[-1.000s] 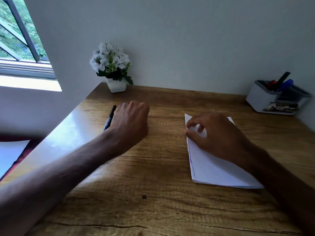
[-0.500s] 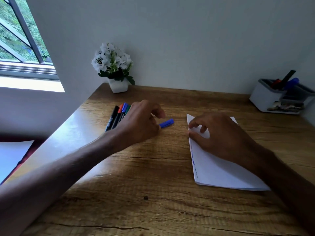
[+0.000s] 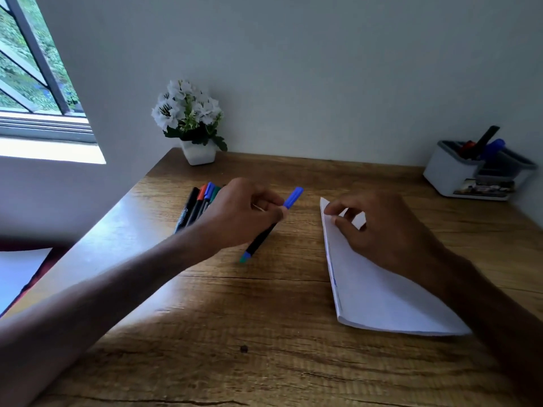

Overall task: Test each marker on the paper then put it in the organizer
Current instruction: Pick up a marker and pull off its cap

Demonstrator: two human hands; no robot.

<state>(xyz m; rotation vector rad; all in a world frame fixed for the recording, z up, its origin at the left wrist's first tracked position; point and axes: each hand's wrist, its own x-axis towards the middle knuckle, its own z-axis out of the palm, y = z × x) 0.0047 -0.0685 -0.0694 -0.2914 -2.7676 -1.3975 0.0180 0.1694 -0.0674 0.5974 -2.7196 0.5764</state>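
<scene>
Left hand (image 3: 244, 212): grasping the blue-capped marker (image 3: 262, 238), fingers and thumb curled round the black barrel just below the cap. Cap is on. The marker is tilted, cap end toward 1 o'clock and tail end toward 7 o'clock. Can't tell if the tail touches the desk (image 3: 264, 333). It sits near desk centre, between the row of markers and the paper, touching neither.

Row of markers (image 3: 195, 207): 10 o'clock on the desk, lying side by side. Caps are black, red, blue and green, pointing toward 1 o'clock. The near side of the row is partly hidden behind the left hand.

Paper (image 3: 382, 304): white, folded or stacked, flat on the desk at 4 o'clock, with faint blue marks along its left edge.

Right hand (image 3: 382, 230): nothing grasped. Fingers are loosely bent, with fingertips and thumb resting on the paper's far-left corner. The forearm lies across the sheet.

Organizer (image 3: 449, 174): white with a grey rim, 2 o'clock, against the wall (image 3: 323, 69), well apart from both hands. Red, black and blue markers stand in a rear compartment. The front pocket's contents are too blurred to read.

Flower pot (image 3: 198, 154): white with white flowers, 11 o'clock at the desk's back edge.

Window (image 3: 35, 83): 10 o'clock, beyond the desk.
</scene>
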